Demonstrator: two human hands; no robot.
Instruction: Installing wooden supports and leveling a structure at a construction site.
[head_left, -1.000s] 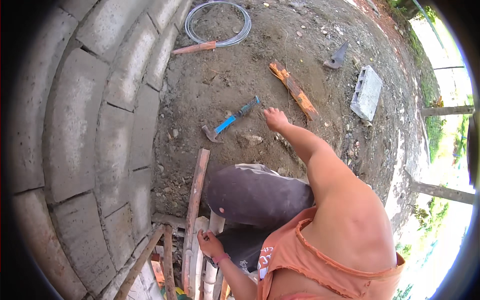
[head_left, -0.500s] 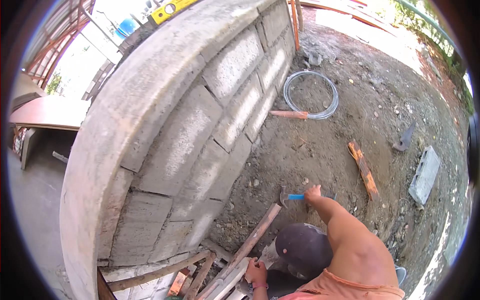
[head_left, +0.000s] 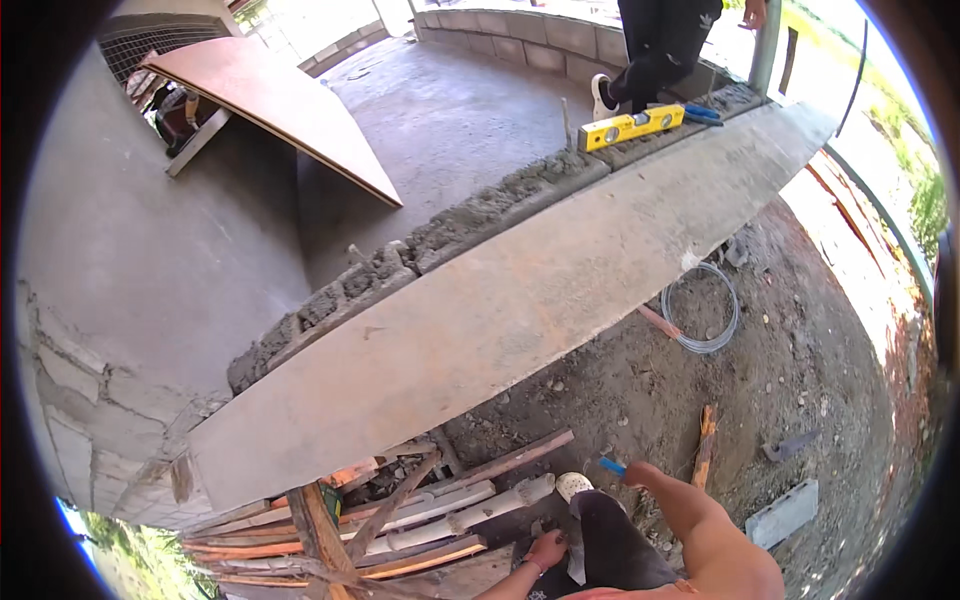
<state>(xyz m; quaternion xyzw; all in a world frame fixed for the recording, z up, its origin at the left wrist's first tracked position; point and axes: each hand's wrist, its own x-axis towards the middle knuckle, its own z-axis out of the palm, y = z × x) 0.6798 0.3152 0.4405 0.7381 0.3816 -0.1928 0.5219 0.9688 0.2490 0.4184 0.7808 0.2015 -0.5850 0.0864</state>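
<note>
My right hand (head_left: 640, 473) is closed round the blue handle of a hammer (head_left: 612, 465), low over the dirt; the hammer's head is hard to make out. Near my bent knee (head_left: 620, 550), my left hand (head_left: 546, 550) is curled, and what it holds, if anything, is too small to name. Bamboo and timber pieces (head_left: 458, 520) lie stacked to its left. An orange-brown plank (head_left: 704, 450), a dark angled piece (head_left: 788, 448) and a hollow block (head_left: 780, 515) lie to the right on the ground.
A long plastered slab (head_left: 500, 310) crosses ahead, with fresh mortar (head_left: 480, 210) and a yellow level (head_left: 632, 128) along its far side. A person in dark trousers (head_left: 660, 45) stands beyond. A board (head_left: 270, 110) leans over the concrete floor. A wire coil (head_left: 725, 330) lies right.
The view has swung up over the wall's top, showing the floor and person beyond. My right hand has taken hold of the hammer that lay on the dirt.
</note>
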